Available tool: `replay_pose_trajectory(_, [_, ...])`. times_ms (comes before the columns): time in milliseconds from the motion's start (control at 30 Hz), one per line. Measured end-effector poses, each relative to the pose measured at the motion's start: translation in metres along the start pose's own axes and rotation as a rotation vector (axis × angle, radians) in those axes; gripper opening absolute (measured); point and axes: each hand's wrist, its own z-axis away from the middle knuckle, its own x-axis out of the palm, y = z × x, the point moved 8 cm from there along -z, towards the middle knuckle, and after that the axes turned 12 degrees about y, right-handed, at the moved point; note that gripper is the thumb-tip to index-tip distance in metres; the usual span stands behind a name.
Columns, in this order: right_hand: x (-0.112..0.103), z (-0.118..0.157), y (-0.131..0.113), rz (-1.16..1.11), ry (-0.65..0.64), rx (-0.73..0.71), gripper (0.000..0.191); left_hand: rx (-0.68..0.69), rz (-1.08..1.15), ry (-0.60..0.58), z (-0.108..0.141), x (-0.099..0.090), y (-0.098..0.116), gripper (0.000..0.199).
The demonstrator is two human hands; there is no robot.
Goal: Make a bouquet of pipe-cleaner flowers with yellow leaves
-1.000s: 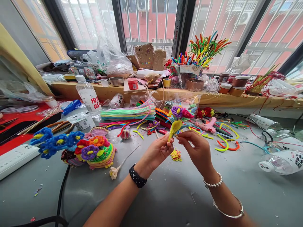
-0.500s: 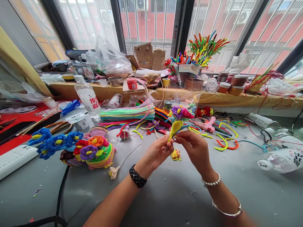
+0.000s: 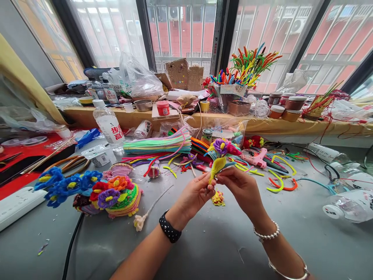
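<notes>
My left hand [image 3: 199,192] is closed in a pinch around the base of a yellow pipe-cleaner flower [image 3: 218,165], which stands upright above the fingertips. From the other side, my right hand [image 3: 239,186] brings thumb and forefinger together at the same base, close to a grey-blue piece; its exact hold is partly hidden by the fingers. Just behind the yellow flower show a purple pipe-cleaner flower [image 3: 220,145] and a magenta one [image 3: 233,149]; I cannot tell whether they are held or lie beyond. Below the hands is a small yellow-and-red crumbly pile [image 3: 218,198].
Blue pipe-cleaner flowers [image 3: 72,185] and a decorated round piece [image 3: 128,202] stand at left. Beyond the hands lie a bundle of pastel pipe cleaners [image 3: 157,142] and a pink glue gun [image 3: 258,158]. A cream flower on a stem [image 3: 140,222] lies left; plastic bottles [image 3: 346,206] lie right.
The view has shifted slightly, so table items sit a little lower in the picture. Both hands keep their pinch at the yellow flower's base, with little visible change.
</notes>
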Motion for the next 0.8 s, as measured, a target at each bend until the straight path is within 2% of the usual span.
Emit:
replay_pose_trajectory(200, [-0.003,0.001,-0.004,0.069,0.011,0.007,0.006,0.051,-0.090,-0.026,0.003,0.003,0.003,0.011])
replay_pose_trajectory(600, [-0.008,0.009,-0.031,0.338,0.127,-0.201,0.006,0.054,-0.113,-0.007,0.004,0.003,0.002,0.013])
replay_pose_trajectory(800, [-0.010,0.013,-0.045,0.445,0.206,-0.359,0.006,0.074,-0.143,0.002,0.005,0.004,0.004,0.015])
